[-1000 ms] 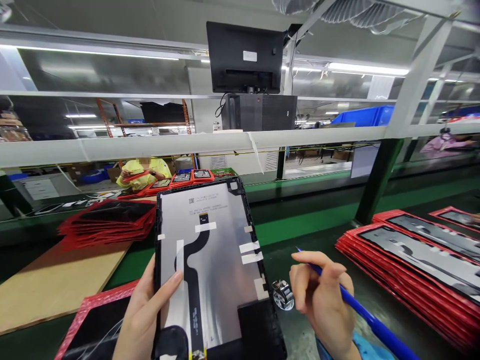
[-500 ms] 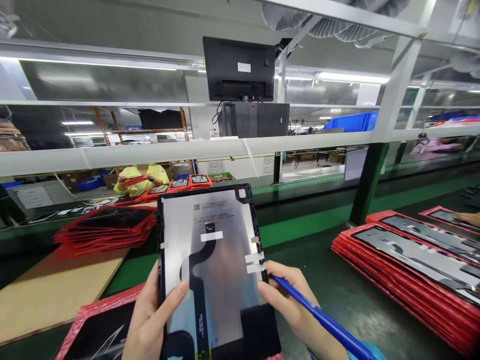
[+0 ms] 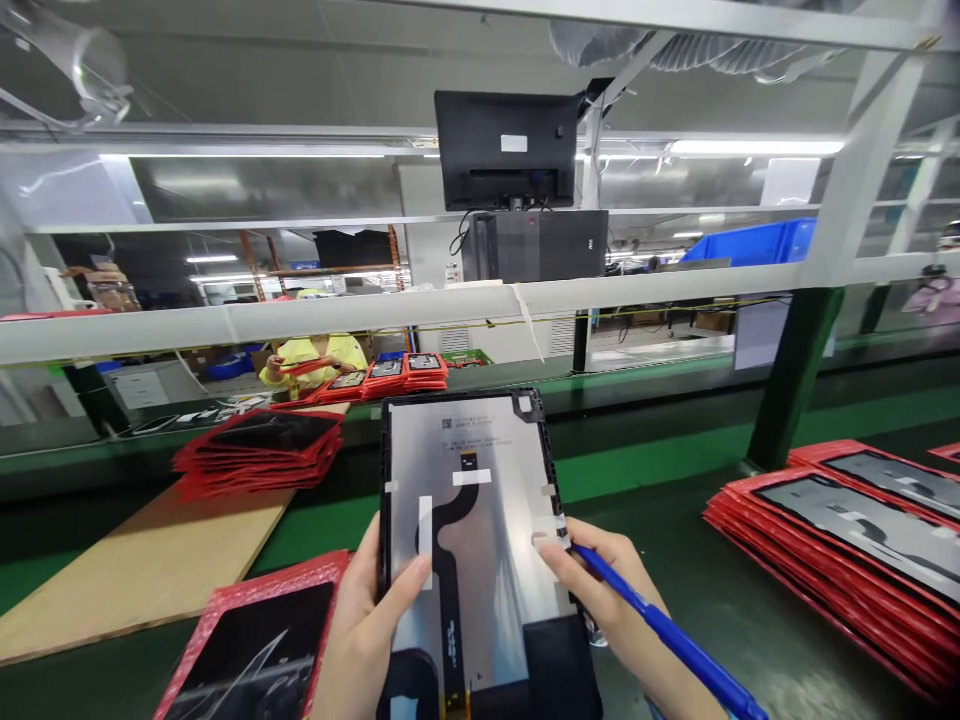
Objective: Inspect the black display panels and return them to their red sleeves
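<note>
I hold a tablet display panel upright in front of me, its silver back with a black flex cable and white tape strips facing me. My left hand grips its left edge, thumb lying across the silver back. My right hand is closed on a blue pen-like tool, and its thumb and forefinger touch the tape strips on the panel's right edge.
Under my left hand lies a red bubble-wrap bag. A stack of panels on red bags is at the right, another red stack and a brown board at the left. Across the green belt sits a person in yellow; a monitor hangs above.
My right hand with the blue tool came from right of the panel onto its right-edge tape strips. The view shifted, so the panel sits further right and lower.
</note>
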`<state>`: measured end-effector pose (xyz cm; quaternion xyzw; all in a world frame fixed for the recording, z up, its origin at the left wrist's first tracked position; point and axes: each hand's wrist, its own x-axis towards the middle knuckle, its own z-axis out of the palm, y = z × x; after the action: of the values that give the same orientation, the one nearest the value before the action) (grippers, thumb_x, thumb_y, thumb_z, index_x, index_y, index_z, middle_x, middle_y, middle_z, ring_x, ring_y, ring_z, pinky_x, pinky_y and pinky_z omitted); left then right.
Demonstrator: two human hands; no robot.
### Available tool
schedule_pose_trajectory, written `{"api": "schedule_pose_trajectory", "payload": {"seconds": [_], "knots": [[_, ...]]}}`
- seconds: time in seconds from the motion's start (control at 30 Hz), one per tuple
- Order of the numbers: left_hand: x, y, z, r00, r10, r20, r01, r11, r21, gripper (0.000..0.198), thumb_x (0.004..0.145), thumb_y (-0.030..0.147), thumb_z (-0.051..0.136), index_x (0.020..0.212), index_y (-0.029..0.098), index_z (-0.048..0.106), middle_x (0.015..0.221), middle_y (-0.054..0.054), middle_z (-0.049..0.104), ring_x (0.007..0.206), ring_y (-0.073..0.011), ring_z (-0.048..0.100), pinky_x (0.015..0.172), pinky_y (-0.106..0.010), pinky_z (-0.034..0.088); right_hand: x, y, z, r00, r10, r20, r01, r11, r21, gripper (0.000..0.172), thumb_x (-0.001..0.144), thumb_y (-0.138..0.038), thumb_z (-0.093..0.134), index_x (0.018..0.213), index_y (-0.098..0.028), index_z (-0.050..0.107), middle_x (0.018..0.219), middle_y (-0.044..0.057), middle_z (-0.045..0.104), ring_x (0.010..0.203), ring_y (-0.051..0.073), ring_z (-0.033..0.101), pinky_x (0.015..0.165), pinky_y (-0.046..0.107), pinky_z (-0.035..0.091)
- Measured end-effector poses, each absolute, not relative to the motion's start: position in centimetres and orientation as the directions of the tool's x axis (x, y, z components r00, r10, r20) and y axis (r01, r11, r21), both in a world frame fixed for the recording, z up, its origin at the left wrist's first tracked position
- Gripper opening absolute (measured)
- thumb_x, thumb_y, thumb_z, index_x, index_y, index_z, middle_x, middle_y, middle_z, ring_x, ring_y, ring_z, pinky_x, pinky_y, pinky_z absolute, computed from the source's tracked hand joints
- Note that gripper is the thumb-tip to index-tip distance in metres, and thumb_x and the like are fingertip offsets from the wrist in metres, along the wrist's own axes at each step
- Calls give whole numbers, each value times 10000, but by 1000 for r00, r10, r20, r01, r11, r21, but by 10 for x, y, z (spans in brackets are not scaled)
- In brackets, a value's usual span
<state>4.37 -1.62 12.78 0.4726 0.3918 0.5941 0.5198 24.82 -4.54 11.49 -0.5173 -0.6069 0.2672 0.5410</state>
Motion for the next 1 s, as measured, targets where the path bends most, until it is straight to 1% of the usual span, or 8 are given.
{"api": "schedule_pose_trajectory", "payload": {"seconds": [0.2,0.33,0.53,0.67,0.73,0.83,0.9,1.0], "knots": [[39,-9,130,36,984,173,-331,-152,931,589,763,312,680,1315,237,488,1227,-32,640,1163,-257,555,915,-293,472,254,-40,113,290,895,338,104,321,-941,514,862,-603,445,1170,-206,554,779,53,737,729,226,699,692,323,568],[39,-3,130,15,978,210,-372,-190,909,520,787,277,657,1287,244,519,1206,-15,651,1155,-226,558,945,-281,449,256,-40,115,431,819,378,204,319,-925,481,892,-572,421,1242,-257,521,748,34,769,707,220,732,738,352,594],[38,-5,127,-39,959,281,-267,-280,922,478,828,306,630,1290,305,506,1261,33,615,1170,-168,542,943,-212,435,254,-46,114,391,733,556,355,438,-826,219,881,-411,563,1030,-273,645,1164,40,691,936,214,704,900,351,548],[36,-8,118,-57,899,435,-43,-437,898,417,864,306,587,1272,327,501,1193,45,655,1035,-132,627,859,-173,480,243,-50,112,275,814,512,-42,542,-839,252,839,-286,659,1088,-296,621,1204,46,672,1139,236,610,945,362,523],[34,-3,111,27,777,629,191,-622,760,408,863,229,585,1253,327,513,1080,44,708,834,-105,685,731,-146,513,240,-50,113,129,900,416,-362,434,-825,383,834,-312,664,1203,-317,559,1316,60,596,1224,268,539,958,432,505],[31,9,105,429,327,842,322,-926,195,510,848,64,526,1327,229,468,1130,-45,696,925,-160,686,809,-207,532,242,-47,115,-90,951,296,-629,176,-757,503,789,-518,651,1241,-326,547,1418,59,491,1260,319,492,944,535,480],[29,16,105,612,55,789,246,-961,-123,517,845,27,479,1345,158,454,1220,-91,644,1165,-234,567,949,-327,495,247,-46,114,-157,958,240,-646,84,-759,560,706,-687,607,1086,-280,659,1295,79,609,1204,336,543,927,540,481],[27,21,109,678,-52,733,262,-915,-307,446,868,53,465,1299,158,511,1227,-68,641,1296,-269,422,1028,-435,430,253,-45,106,-147,967,209,-546,97,-832,690,605,-826,534,920,-236,704,1064,102,725,1122,335,604,947,510,469]]}}
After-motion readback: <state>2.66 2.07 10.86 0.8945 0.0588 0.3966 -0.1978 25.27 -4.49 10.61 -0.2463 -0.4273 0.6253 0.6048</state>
